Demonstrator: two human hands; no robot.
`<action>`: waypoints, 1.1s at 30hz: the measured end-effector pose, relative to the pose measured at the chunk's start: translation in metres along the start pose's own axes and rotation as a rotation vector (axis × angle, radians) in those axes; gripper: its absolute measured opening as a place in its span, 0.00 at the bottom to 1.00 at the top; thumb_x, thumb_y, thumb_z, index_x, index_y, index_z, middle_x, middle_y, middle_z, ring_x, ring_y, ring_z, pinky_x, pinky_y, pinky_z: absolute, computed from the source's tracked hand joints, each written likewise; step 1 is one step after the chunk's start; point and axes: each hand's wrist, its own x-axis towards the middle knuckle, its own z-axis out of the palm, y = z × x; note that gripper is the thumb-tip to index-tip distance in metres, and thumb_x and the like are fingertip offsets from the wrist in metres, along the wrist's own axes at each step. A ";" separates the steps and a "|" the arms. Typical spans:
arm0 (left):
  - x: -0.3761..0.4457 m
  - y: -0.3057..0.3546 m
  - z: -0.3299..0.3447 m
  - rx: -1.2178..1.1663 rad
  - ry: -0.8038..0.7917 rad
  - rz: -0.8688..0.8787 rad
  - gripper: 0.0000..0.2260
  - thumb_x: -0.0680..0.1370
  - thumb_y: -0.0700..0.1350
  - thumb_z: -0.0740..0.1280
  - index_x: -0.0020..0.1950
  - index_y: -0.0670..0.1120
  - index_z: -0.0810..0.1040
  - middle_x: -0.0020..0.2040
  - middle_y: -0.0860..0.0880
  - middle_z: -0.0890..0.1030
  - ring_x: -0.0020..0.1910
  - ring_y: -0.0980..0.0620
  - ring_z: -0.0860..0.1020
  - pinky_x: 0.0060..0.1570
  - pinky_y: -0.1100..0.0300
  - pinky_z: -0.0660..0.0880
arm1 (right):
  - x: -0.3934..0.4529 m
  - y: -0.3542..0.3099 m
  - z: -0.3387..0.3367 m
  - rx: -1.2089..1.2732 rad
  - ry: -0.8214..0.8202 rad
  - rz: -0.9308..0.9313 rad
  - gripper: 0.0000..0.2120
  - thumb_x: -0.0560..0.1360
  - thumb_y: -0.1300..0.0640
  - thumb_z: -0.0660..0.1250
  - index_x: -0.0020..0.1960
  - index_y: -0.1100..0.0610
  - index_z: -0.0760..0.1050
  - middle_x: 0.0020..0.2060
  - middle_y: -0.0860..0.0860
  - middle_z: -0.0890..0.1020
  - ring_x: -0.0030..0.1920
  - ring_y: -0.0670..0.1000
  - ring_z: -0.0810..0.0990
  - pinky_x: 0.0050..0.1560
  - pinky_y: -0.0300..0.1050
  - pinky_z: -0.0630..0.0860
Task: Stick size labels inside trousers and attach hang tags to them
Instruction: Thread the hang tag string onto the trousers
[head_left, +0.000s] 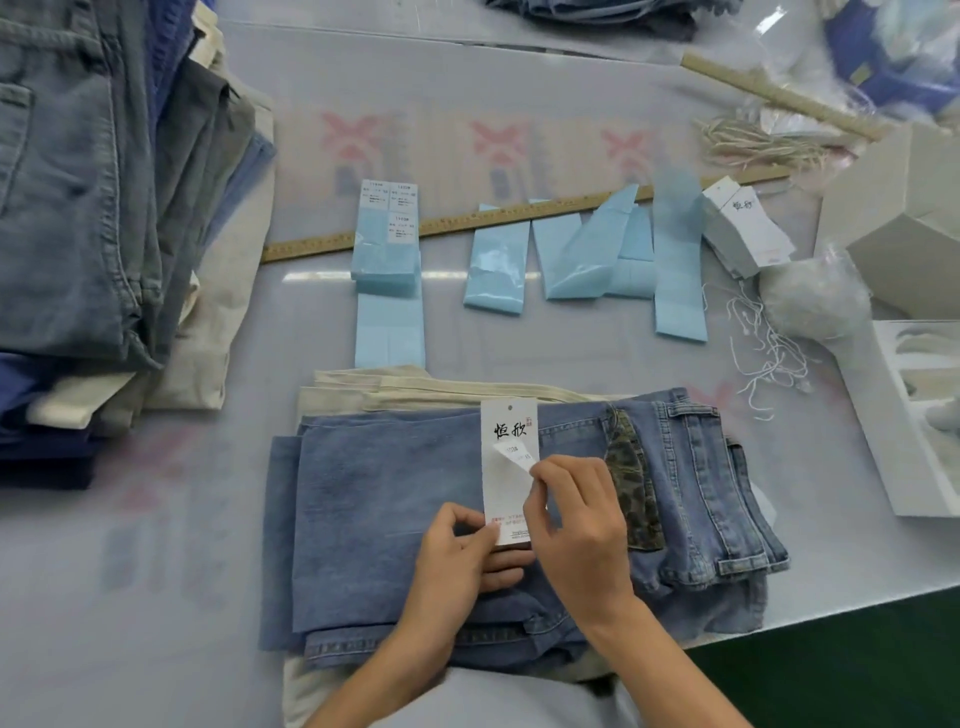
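Note:
Folded light-blue jeans (384, 514) lie on the table in front of me, on top of a beige pair. A white hang tag (508, 431) with black characters rests lengthwise on the jeans. My left hand (457, 556) pinches the tag's lower end. My right hand (576, 525) holds a small white size sticker (514, 454) by one corner, partly lying on the tag's middle and partly lifted. A camouflage-patterned patch (631, 493) shows at the waistband just right of my right hand.
Blue sticker backing sheets (387, 244) and empty strips (675, 260) lie behind the jeans along a wooden ruler (467, 221). A stack of hang tags (743, 228), loose white strings (769, 353) and grey boxes (893, 218) sit at right. Piled trousers (93, 182) fill the left.

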 end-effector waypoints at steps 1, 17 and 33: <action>0.000 0.000 0.001 -0.005 0.003 -0.005 0.06 0.84 0.41 0.65 0.55 0.40 0.70 0.48 0.39 0.87 0.48 0.39 0.86 0.41 0.56 0.83 | 0.000 0.000 0.000 -0.002 0.010 0.001 0.05 0.74 0.72 0.69 0.48 0.65 0.81 0.44 0.56 0.81 0.45 0.55 0.78 0.49 0.43 0.77; 0.001 -0.002 0.001 0.025 -0.005 0.004 0.05 0.83 0.39 0.66 0.52 0.40 0.71 0.46 0.37 0.86 0.46 0.39 0.86 0.43 0.53 0.84 | -0.018 -0.002 0.015 -0.085 -0.140 -0.017 0.07 0.76 0.69 0.66 0.49 0.62 0.81 0.44 0.54 0.81 0.44 0.56 0.77 0.44 0.51 0.77; 0.014 0.011 0.008 0.093 0.084 -0.066 0.14 0.81 0.51 0.70 0.52 0.39 0.79 0.43 0.42 0.86 0.41 0.42 0.87 0.34 0.49 0.82 | -0.027 -0.003 0.004 -0.059 -0.445 -0.031 0.14 0.80 0.59 0.60 0.60 0.58 0.81 0.59 0.52 0.81 0.60 0.54 0.79 0.63 0.50 0.75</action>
